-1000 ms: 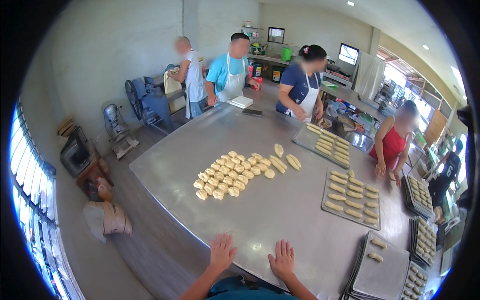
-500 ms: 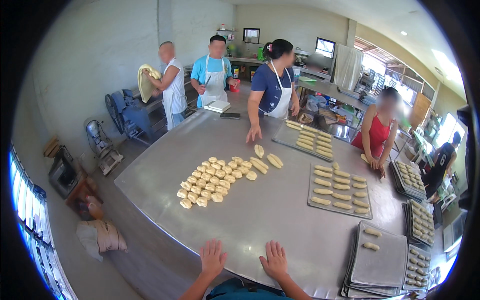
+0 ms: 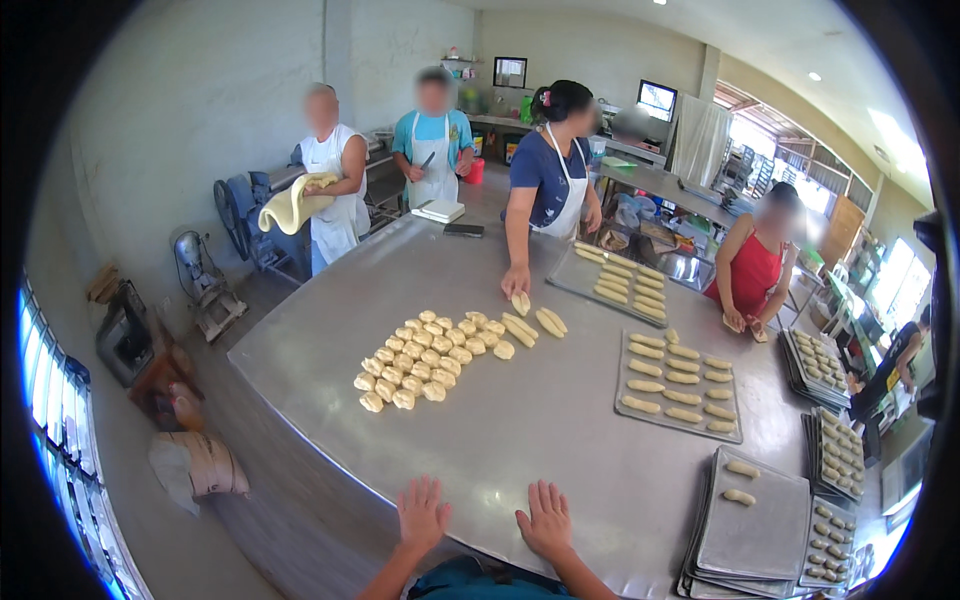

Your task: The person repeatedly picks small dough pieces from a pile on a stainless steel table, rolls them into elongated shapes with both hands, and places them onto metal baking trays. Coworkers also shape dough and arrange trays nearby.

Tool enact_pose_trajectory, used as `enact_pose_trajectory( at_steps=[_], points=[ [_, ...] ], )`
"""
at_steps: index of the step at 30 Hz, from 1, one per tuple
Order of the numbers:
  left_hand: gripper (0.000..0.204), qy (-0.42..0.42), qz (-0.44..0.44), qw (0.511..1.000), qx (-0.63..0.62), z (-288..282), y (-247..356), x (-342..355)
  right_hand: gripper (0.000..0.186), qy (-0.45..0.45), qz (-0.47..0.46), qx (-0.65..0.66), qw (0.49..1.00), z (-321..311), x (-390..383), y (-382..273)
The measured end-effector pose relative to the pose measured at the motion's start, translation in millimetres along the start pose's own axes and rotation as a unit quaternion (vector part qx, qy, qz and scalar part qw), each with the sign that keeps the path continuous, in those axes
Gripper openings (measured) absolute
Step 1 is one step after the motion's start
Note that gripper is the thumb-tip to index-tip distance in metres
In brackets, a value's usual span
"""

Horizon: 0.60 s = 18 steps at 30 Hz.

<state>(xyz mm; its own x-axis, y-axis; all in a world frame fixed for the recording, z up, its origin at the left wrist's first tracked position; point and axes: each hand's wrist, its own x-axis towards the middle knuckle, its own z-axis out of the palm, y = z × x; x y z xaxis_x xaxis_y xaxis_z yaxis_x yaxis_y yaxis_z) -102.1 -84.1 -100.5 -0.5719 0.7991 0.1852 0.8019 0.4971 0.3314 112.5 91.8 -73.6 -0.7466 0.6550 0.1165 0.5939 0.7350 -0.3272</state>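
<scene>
My left hand [image 3: 424, 514] lies flat at the near edge of the metal table [image 3: 330, 400], fingers spread, holding nothing. Beside it on the right, my right hand [image 3: 546, 517] also rests flat on the metal with its fingers stretched out. Beyond my hands sits a cluster of pale dough balls [image 3: 420, 360], grouped at the middle left of the table. Several rolled dough pieces [image 3: 519, 330] lie just right of the cluster. A co-worker in a dark blue shirt touches one dough piece [image 3: 521, 304] on the far side.
A tray [image 3: 678, 428] of dough rolls lies to the right, another tray [image 3: 560, 270] behind it. Stacked trays [image 3: 760, 540] stand at the near right. A co-worker in red [image 3: 752, 265] handles dough. Another holds a dough sheet [image 3: 290, 208]. A scale [image 3: 438, 211] sits at the far edge.
The co-worker in blue has lowered a hand onto a dough piece. The person at the far left has turned and brought the dough sheet down. My hands stay in place.
</scene>
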Motion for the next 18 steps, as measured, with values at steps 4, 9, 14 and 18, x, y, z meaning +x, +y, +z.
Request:
enact_pose_trajectory(
  at_steps=[4,9,14,18],
  points=[
    [0.062,0.029,0.014,0.999,0.027,2.6,-2.2,-1.0,0.071,0.002,-0.003,0.008,1.0,0.1,-0.9,0.0],
    [0.061,0.042,0.014,0.998,0.046,11.1,-4.3,-0.6,0.07,0.016,-0.013,0.01,1.0,6.8,-1.7,5.3],
    [0.063,-0.005,-0.013,0.999,0.033,8.3,-3.1,1.1,0.065,-0.01,-0.052,0.059,0.997,4.3,-3.6,16.9],
    [0.064,-0.05,-0.078,0.996,0.002,-11.6,22.6,3.3,0.062,0.006,-0.021,0.211,0.977,-18.9,-29.2,43.2]
  ],
)
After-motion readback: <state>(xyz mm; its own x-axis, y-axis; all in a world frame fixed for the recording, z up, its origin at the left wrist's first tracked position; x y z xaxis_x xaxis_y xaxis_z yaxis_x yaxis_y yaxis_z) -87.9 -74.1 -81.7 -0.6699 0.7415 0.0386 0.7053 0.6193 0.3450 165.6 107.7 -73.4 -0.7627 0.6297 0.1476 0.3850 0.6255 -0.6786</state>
